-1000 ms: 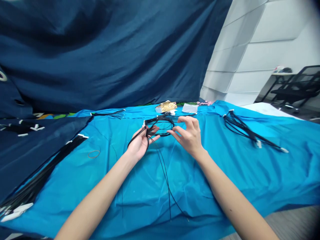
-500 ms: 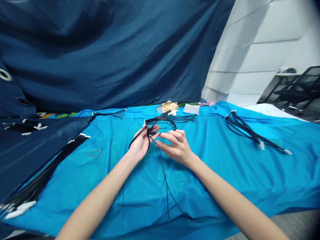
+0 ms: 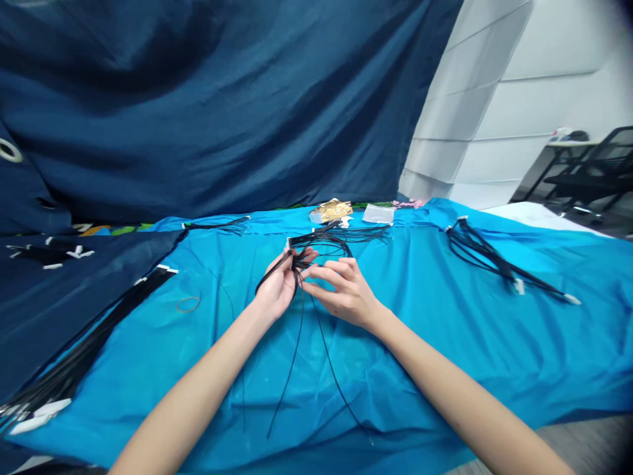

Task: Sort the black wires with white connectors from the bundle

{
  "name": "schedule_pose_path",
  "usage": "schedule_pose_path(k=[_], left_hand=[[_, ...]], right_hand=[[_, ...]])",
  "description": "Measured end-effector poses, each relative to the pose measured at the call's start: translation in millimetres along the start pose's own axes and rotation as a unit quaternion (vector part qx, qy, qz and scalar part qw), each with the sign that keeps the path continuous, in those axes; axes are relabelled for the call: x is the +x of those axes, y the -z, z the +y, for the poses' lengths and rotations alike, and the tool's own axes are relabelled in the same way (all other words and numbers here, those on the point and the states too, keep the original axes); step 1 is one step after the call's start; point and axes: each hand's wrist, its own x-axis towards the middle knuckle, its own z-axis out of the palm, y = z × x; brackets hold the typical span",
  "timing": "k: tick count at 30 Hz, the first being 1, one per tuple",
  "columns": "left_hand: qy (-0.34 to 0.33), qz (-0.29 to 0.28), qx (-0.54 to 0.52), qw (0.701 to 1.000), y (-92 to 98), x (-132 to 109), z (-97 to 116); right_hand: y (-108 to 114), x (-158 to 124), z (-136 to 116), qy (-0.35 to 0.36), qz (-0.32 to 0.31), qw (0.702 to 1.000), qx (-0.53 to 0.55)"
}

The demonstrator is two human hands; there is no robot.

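My left hand [image 3: 279, 284] is closed around a bundle of thin black cables [image 3: 300, 262], with a white connector [image 3: 289, 244] showing at its top. Part of the bundle loops over the back of the palm. Close beside it, my right hand [image 3: 343, 290] has its thumb and fingers pinched at the bundle's right side; the fingers hide what lies between their tips. Two loose cable ends [image 3: 326, 349] hang below the hands over the blue cloth [image 3: 420, 343]. Other cables arch away behind the fingers.
Black cables with white ends lie in a long bundle [image 3: 103, 330] at left and another bundle [image 3: 499, 264] at right. A thin ring [image 3: 188, 305] rests on the cloth. Gold packaging [image 3: 332, 211] and a clear bag [image 3: 378, 214] are at the back, before a dark blue curtain [image 3: 222, 119].
My right hand has shifted slightly left, closer to my left hand. One hanging cable has swung left, so the two loose ends now spread apart instead of crossing.
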Motion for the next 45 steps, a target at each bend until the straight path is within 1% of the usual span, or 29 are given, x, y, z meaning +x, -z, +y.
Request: schedule_pose_path(k=[3,6,8,10,11,12,13,15,16,17,18,19,20,21,22,23,24,25,26,27,28,29,31,33,38,45], left_hand=[[-0.004,-0.012,-0.009,1.0,0.7,0.3,0.4],[0.005,-0.023,-0.023,0.999,1.0,0.3,0.9],[0.01,-0.032,-0.027,0.999,1.0,0.0,1.3],[0.008,-0.037,-0.03,0.999,1.0,-0.4,1.4],[0.005,-0.036,-0.03,0.999,1.0,-0.6,1.4],[0.001,-0.033,-0.03,0.999,1.0,-0.7,1.3],[-0.003,-0.026,-0.027,0.999,0.9,-0.9,1.1],[-0.008,-0.009,-0.016,1.0,0.7,-1.2,0.5],[-0.008,-0.001,-0.009,1.0,0.6,-1.3,0.0],[-0.009,0.005,-0.003,1.0,0.5,-1.4,-0.5],[-0.009,0.008,0.003,1.0,0.6,-1.5,-1.2],[-0.011,0.008,0.007,1.0,0.7,-1.6,-1.9],[-0.013,0.007,0.01,1.0,0.9,-1.8,-2.7],[-0.017,0.005,0.014,1.0,1.2,-2.0,-3.5],[-0.021,0.001,0.02,1.0,1.3,-2.5,-4.3],[-0.027,-0.007,0.027,0.999,1.3,-3.2,-5.0],[-0.033,-0.018,0.035,0.999,1.1,-4.2,-5.7],[-0.041,-0.031,0.044,0.998,0.6,-5.4,-6.4],[-0.049,-0.044,0.052,0.996,-0.2,-6.9,-7.0],[-0.056,-0.054,0.058,0.995,-1.2,-8.5,-7.6],[-0.062,-0.062,0.063,0.994,-2.2,-10.1,-8.2],[-0.067,-0.067,0.068,0.993,-3.3,-11.6,-8.8],[-0.071,-0.073,0.077,0.992,-5.1,-14.1,-10.0],[-0.072,-0.078,0.085,0.991,-6.1,-15.7,-11.2],[-0.072,-0.08,0.093,0.99,-7.0,-17.2,-13.4],[-0.07,-0.087,0.104,0.988,-6.3,-18.0,-17.0]], right_hand=[[0.9,-1.1,4.6,0.008,-0.001,1.0,-0.004],[3.5,-1.9,8.5,-0.003,0.001,1.0,0.012],[6.2,-0.1,8.3,-0.043,0.005,0.997,0.06],[9.5,4.2,5.9,-0.121,0.017,0.981,0.148],[11.1,7.1,4.6,-0.173,0.03,0.963,0.203],[12.8,9.9,3.7,-0.229,0.044,0.937,0.262],[14.3,12.6,3.9,-0.286,0.062,0.901,0.319],[17.4,16.1,8.5,-0.389,0.109,0.812,0.421],[19.1,16.7,13.1,-0.428,0.142,0.765,0.459],[21.0,16.6,18.8,-0.456,0.177,0.723,0.488],[23.1,15.9,25.0,-0.474,0.202,0.689,0.51],[25.6,15.1,30.9,-0.482,0.221,0.67,0.52],[28.2,14.2,35.7,-0.486,0.232,0.664,0.519],[30.8,13.5,38.8,-0.489,0.24,0.672,0.503],[33.2,13.3,39.6,-0.486,0.248,0.694,0.469],[34.9,13.6,38.0,-0.478,0.25,0.73,0.42],[36.0,14.3,34.3,-0.459,0.246,0.776,0.356],[36.1,15.3,28.9,-0.425,0.23,0.827,0.286],[35.3,16.4,22.6,-0.38,0.199,0.877,0.217],[33.7,17.5,16.0,-0.324,0.166,0.917,0.16],[31.4,18.3,9.8,-0.273,0.13,0.946,0.118],[28.8,18.8,4.6,-0.237,0.102,0.962,0.085],[23.6,18.5,-2.0,-0.206,0.067,0.975,0.043],[19.7,16.9,-3.9,-0.206,0.054,0.977,0.02],[17.1,13.6,-2.5,-0.221,0.043,0.974,0.001],[16.0,13.7,-4.6,-0.22,0.047,0.974,-0.014]])
